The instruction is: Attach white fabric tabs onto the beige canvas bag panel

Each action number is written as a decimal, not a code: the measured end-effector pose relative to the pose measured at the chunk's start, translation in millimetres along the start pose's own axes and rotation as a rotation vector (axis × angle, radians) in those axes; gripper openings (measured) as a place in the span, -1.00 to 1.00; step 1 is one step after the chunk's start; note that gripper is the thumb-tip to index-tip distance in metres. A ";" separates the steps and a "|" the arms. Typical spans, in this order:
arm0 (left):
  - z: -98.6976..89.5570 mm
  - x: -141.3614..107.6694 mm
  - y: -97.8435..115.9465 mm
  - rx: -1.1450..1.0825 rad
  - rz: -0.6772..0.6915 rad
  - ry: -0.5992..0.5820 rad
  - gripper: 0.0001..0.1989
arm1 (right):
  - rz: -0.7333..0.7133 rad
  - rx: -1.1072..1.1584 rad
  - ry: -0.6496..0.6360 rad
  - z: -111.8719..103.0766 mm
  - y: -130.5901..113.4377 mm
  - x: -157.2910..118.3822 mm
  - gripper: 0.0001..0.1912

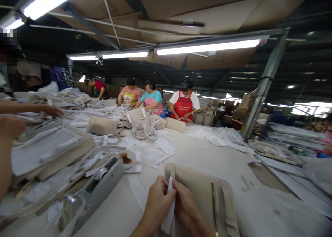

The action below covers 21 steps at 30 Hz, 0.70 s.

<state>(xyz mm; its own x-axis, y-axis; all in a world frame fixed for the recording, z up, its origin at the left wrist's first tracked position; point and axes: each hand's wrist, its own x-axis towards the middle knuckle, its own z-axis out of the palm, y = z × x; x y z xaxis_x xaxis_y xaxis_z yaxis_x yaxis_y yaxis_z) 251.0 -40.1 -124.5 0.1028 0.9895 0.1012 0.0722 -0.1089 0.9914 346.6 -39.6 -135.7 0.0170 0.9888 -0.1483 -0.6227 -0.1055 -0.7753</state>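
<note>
A beige bag (197, 181) with a zipper on its right part lies on the table in front of me. Over its left edge, my left hand (159, 197) and my right hand (185, 200) meet, fingers closed in a pinch. Between them runs a white paper strip (169, 212), wrapped around what looks like a narrow strap. The strap's top end (172, 174) shows just above my fingertips. Both hands grip this strip, and my fingers hide part of it.
A grey metal tape dispenser (103, 185) stands at my left, near a small dish of brown stuff (127, 158). Beige bags (102, 125) and white paper scraps cover the far table (202, 150). Another person's hand (52, 110) reaches in from the left. Several co-workers stand beyond. Plastic sheeting (280, 209) lies at right.
</note>
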 end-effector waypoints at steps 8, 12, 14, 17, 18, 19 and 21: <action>-14.9 2.1 6.4 0.003 -0.190 -0.052 -0.81 | -0.079 -0.137 0.001 -12.1 10.8 0.8 -0.55; -15.3 4.7 0.6 0.059 -0.113 0.025 -0.87 | -0.142 -0.223 0.008 -19.4 14.4 6.9 -0.55; -14.4 6.4 -1.7 0.057 -0.121 0.023 -0.86 | -0.165 -0.275 0.020 -20.3 14.4 8.3 -0.54; -12.1 7.0 -1.9 0.073 -0.110 0.026 -0.84 | -0.214 -0.360 0.051 -20.0 13.5 8.0 -0.54; -11.2 6.1 -1.1 0.107 -0.062 0.026 -0.83 | -0.227 -0.378 0.061 -19.9 13.2 7.5 -0.55; -10.5 4.6 0.0 0.162 0.003 0.022 -0.81 | -0.236 -0.385 0.069 -19.8 12.8 7.0 -0.56; -9.9 0.5 2.5 0.307 0.137 -0.006 -0.80 | -0.231 -0.366 0.070 -19.8 11.4 5.7 -0.56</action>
<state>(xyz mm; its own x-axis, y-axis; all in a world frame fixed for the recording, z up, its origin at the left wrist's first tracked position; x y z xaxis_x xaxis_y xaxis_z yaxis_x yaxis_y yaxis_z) 241.4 -39.0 -121.1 0.1384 0.9632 0.2306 0.3522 -0.2654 0.8975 355.1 -37.2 -157.5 0.1843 0.9826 0.0232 -0.2782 0.0748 -0.9576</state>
